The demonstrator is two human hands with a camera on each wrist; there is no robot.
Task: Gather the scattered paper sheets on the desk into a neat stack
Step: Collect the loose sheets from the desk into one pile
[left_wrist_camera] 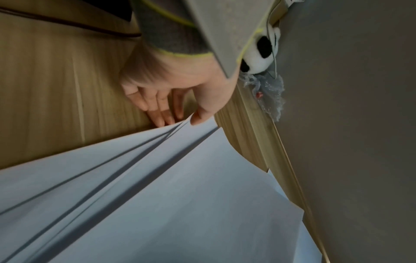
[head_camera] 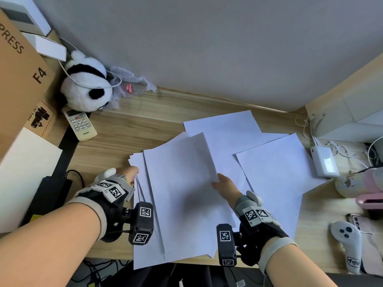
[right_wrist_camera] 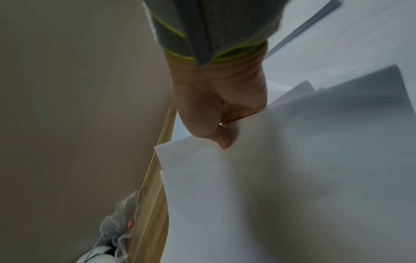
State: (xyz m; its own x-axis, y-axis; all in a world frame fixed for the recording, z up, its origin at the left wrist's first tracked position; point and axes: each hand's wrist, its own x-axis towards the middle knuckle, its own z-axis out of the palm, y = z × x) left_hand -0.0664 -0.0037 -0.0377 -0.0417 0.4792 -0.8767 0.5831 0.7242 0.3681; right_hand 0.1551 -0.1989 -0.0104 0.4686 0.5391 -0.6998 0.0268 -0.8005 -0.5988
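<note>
Several white paper sheets lie in a loose, fanned pile at the front middle of the wooden desk, hanging over its front edge. My left hand pinches the left edge of the pile, thumb on top and fingers underneath. My right hand grips the right edge of the top sheet, which is lifted and curled. More sheets lie spread flat to the right and behind.
A plush panda, crumpled plastic wrap and a remote control sit at the back left beside a cardboard box. A power bank with cables, a phone and a game controller crowd the right side.
</note>
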